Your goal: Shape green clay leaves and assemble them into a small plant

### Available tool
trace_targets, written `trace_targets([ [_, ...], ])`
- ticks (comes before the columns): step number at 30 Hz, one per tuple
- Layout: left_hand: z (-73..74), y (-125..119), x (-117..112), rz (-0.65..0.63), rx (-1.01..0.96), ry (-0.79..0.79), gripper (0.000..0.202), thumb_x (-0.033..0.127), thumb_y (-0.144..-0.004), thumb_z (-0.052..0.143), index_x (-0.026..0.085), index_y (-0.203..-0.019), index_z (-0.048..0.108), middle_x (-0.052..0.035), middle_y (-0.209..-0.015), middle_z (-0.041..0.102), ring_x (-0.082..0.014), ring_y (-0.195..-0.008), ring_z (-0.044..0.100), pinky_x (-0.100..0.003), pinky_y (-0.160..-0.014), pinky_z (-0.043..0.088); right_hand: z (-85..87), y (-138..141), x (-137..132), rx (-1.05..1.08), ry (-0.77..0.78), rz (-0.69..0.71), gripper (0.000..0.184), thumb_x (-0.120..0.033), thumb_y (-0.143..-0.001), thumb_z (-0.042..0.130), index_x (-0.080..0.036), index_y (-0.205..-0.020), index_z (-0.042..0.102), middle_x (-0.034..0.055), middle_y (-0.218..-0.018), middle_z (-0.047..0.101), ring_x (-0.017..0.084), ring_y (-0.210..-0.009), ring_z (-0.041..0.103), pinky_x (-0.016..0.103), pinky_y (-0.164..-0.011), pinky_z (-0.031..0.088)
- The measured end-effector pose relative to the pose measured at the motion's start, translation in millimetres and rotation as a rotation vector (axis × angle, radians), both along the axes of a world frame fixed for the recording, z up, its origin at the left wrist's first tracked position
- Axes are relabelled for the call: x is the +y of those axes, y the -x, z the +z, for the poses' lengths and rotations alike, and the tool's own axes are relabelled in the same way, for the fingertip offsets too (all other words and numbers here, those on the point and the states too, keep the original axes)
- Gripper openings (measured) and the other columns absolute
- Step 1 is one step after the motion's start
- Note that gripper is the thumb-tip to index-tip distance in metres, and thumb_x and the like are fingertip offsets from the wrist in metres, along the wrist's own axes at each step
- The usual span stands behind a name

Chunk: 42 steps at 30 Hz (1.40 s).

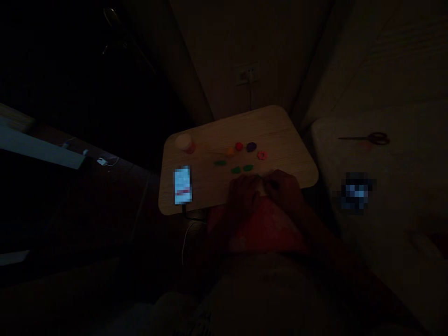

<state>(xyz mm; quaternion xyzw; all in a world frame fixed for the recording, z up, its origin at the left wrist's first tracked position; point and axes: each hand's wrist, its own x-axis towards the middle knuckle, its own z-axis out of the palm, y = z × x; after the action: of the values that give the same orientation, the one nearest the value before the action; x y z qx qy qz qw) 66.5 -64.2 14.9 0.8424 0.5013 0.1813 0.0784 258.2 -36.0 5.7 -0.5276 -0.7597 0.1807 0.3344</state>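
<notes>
Both hands are close together at the front edge of a small wooden table (206, 186), in very dim light. My left hand (243, 192) has its fingers bent inward. My right hand (284, 185) is closed in a pinch beside it. A thin greenish bit (259, 176) shows between the hands, too dark to name. Just beyond them lie green leaf-shaped pieces: one (248, 167), another (236, 170) and a third (220, 163) further left. Behind these are an orange lump (230, 151), a red ball (239, 146), a purple lump (251, 147) and a pink flower-shaped ring (262, 155).
A jar (185, 143) stands at the table's back left. Near the left edge lies a lit phone (182, 185) with a cable. Scissors (376, 138) and a blurred bright object (357, 192) rest on a pale surface to the right. A wall socket (247, 73) holds a plug.
</notes>
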Motion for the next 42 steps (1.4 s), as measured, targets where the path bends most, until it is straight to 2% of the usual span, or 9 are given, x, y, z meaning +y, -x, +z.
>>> trace_targets([
  [7, -2.6, 1.1, 0.3, -0.003, -0.003, -0.008, 0.047, 0.03, -0.102, 0.052, 0.019, -0.147, 0.057, -0.0125, -0.151, 0.062, -0.0341, -0.137, 0.05, -0.057, -0.115, 0.04, -0.4, -2.8, 4.5, -0.041, 0.021, 0.055, 0.018, -0.019, -0.092, 0.061, -0.019, -0.087, 0.078, 0.0114, -0.093, 0.075, 0.025, -0.085, 0.069, 0.036, -0.078, 0.053],
  [13, -1.7, 1.4, -0.2, 0.002, -0.011, 0.005, 0.047, 0.029, -0.102, 0.051, 0.019, -0.148, 0.056, -0.0116, -0.151, 0.062, -0.0336, -0.139, 0.049, -0.057, -0.118, 0.037, 0.8, -6.5, 8.9, -0.045, 0.029, 0.1, 0.022, -0.019, -0.094, 0.059, -0.021, -0.098, 0.08, 0.0111, -0.098, 0.077, 0.026, -0.09, 0.071, 0.036, -0.082, 0.054],
  [17, -2.3, 1.9, 1.0, -0.011, 0.0, -0.003, 0.047, 0.03, -0.102, 0.052, 0.018, -0.146, 0.057, -0.0117, -0.151, 0.062, -0.0342, -0.138, 0.05, -0.056, -0.115, 0.039, 3.7, -7.9, 10.3, -0.052, 0.029, 0.136, 0.023, -0.018, -0.094, 0.058, -0.02, -0.099, 0.081, 0.0124, -0.1, 0.078, 0.027, -0.092, 0.072, 0.037, -0.084, 0.054],
  [27, -6.4, 5.1, -0.2, -0.003, -0.081, -0.033, 0.044, 0.028, -0.102, 0.051, 0.018, -0.145, 0.055, -0.0132, -0.148, 0.062, -0.0299, -0.138, 0.052, -0.05, -0.119, 0.039, -1.7, -6.3, 9.2, -0.029, 0.009, 0.029, 0.017, -0.018, -0.092, 0.061, -0.019, -0.095, 0.077, 0.0114, -0.097, 0.077, 0.026, -0.089, 0.072, 0.036, -0.082, 0.054],
  [32, -7.2, 5.6, 0.0, 0.011, -0.074, -0.058, 0.045, 0.029, -0.1, 0.054, 0.016, -0.143, 0.055, -0.0159, -0.148, 0.06, -0.0317, -0.138, 0.052, -0.051, -0.118, 0.04, -2.8, -4.9, 8.8, -0.037, 0.001, 0.047, 0.016, -0.018, -0.093, 0.06, -0.018, -0.095, 0.076, 0.0114, -0.097, 0.076, 0.025, -0.088, 0.071, 0.035, -0.082, 0.053],
  [42, -2.9, 3.0, 2.0, 0.004, 0.002, -0.016, 0.05, 0.028, -0.1, 0.053, 0.019, -0.149, 0.053, -0.0139, -0.156, 0.055, -0.034, -0.141, 0.048, -0.054, -0.118, 0.038, -0.6, -4.7, 10.0, -0.046, 0.023, 0.058, 0.018, -0.019, -0.095, 0.059, -0.017, -0.096, 0.077, 0.012, -0.098, 0.076, 0.025, -0.087, 0.07, 0.034, -0.081, 0.052],
])
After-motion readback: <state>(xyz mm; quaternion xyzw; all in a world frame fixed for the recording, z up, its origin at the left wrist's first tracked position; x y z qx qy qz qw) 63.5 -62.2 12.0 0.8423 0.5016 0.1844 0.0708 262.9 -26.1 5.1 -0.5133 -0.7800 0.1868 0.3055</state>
